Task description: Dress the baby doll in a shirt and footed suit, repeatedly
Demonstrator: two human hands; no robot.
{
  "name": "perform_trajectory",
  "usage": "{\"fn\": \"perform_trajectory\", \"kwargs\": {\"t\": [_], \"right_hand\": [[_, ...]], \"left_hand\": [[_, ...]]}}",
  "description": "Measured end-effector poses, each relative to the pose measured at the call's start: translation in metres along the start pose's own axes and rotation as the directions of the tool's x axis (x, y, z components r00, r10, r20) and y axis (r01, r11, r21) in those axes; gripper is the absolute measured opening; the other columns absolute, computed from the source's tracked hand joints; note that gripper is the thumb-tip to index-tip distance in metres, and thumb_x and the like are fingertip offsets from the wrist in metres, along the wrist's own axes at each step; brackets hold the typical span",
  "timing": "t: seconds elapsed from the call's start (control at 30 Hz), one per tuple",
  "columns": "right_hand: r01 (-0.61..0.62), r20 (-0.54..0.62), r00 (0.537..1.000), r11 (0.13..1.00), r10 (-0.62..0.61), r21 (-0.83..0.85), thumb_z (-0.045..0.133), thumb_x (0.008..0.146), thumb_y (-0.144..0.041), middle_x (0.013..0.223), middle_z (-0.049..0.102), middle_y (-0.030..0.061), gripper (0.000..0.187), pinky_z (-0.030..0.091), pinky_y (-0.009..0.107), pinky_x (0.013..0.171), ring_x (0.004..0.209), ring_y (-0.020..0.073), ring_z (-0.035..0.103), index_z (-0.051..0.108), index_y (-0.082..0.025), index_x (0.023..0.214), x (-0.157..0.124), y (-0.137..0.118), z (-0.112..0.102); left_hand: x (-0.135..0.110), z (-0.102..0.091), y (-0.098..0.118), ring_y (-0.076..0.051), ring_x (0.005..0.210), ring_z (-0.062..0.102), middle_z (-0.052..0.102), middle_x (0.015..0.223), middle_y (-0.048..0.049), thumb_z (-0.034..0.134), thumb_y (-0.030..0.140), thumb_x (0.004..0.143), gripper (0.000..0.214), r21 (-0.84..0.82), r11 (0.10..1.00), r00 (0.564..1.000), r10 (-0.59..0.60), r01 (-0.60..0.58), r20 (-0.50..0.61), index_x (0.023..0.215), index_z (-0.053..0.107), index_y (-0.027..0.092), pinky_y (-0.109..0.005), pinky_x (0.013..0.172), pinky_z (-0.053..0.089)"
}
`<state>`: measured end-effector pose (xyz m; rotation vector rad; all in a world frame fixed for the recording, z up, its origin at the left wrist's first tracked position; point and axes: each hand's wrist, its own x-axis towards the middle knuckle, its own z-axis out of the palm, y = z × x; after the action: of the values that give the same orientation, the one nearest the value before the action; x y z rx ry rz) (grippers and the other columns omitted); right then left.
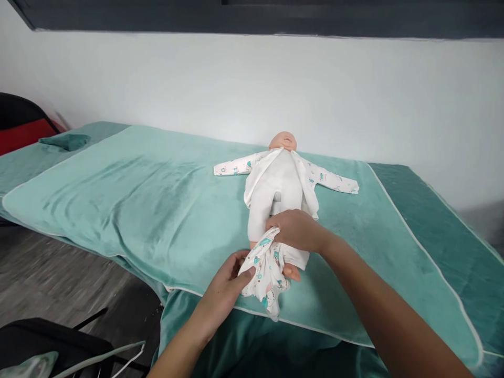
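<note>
The doll (277,184) lies on its back a little right of the middle of the frame, head toward the wall, on the light teal towel (137,199) that covers the bed (444,220). The printed sleepsuit (265,270) is only partly on it. Its two sleeves (234,168) stretch out flat to either side, and its front lies open, so the doll's white body shows bare from neck to hips. The lower part is gathered into a bunch down at the doll's feet, just below centre, and that is where I have it.

My right hand (295,228) comes in from the right, its fingers closed over the top of the bunch against the doll's legs. My left hand (226,286) comes up from the bottom edge, its fingers pinched narrow on the near side of the same cloth. One bare foot (292,272) peeks out beside the bunch.

As I judge it, the top half is laid out and the legs are the part in hand: neither leg is inside the cloth, and nothing down the front is fastened
</note>
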<state>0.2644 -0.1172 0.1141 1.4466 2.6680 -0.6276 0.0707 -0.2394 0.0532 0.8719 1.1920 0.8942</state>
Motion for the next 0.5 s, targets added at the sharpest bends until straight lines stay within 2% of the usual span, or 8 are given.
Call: {"fn": "perform_trajectory", "kwargs": {"t": [0.1,0.3,0.43,0.5], "right_hand": [[0.011,0.005,1.0,1.0,-0.011,-0.004,0.06,0.086,-0.03,0.087,0.077,-0.0011,0.015,0.033,0.028,0.065,0.081,0.0169,0.066,0.073,-0.024,0.08,-0.001,-0.001,0.0],[0.077,0.051,0.996,0.997,-0.076,-0.004,0.063,0.087,-0.035,0.097,0.078,-0.0027,0.014,0.035,0.027,0.068,0.087,0.0177,0.067,0.073,-0.026,0.084,-0.002,0.001,-0.002],[0.1,0.097,0.99,0.995,-0.101,0.01,0.07,0.084,-0.043,0.101,0.078,-0.0036,0.018,0.036,0.027,0.071,0.092,0.0191,0.068,0.075,-0.028,0.092,0.0,0.002,-0.005],[0.095,0.113,0.989,0.995,-0.092,-0.019,0.075,0.08,-0.044,0.098,0.078,-0.0034,0.021,0.035,0.028,0.069,0.092,0.0197,0.068,0.074,-0.027,0.092,0.002,0.002,-0.006]], "left_hand": [[-0.006,0.001,0.001,-0.023,0.112,0.06,0.069,0.119,-0.0058,0.067,0.044,0.087,0.042,0.029,0.999,1.0,-0.017,0.016,0.001,0.122,0.063,0.022,-0.031,0.095,0.045],[-0.005,-0.007,-0.017,-0.016,0.078,0.053,0.064,0.085,-0.0004,0.065,0.044,0.088,0.029,0.107,0.994,0.999,0.029,-0.027,-0.016,0.104,0.062,0.02,-0.027,0.071,0.04],[0.008,-0.015,-0.018,-0.014,0.076,0.048,0.059,0.083,0.0014,0.068,0.041,0.085,0.026,0.07,0.991,0.991,0.121,-0.116,-0.061,0.095,0.058,0.02,-0.025,0.069,0.038],[0.013,-0.016,-0.013,-0.014,0.077,0.048,0.057,0.084,0.0018,0.068,0.039,0.085,0.024,0.068,0.991,0.991,0.119,-0.115,-0.062,0.094,0.057,0.02,-0.025,0.07,0.037]]}}
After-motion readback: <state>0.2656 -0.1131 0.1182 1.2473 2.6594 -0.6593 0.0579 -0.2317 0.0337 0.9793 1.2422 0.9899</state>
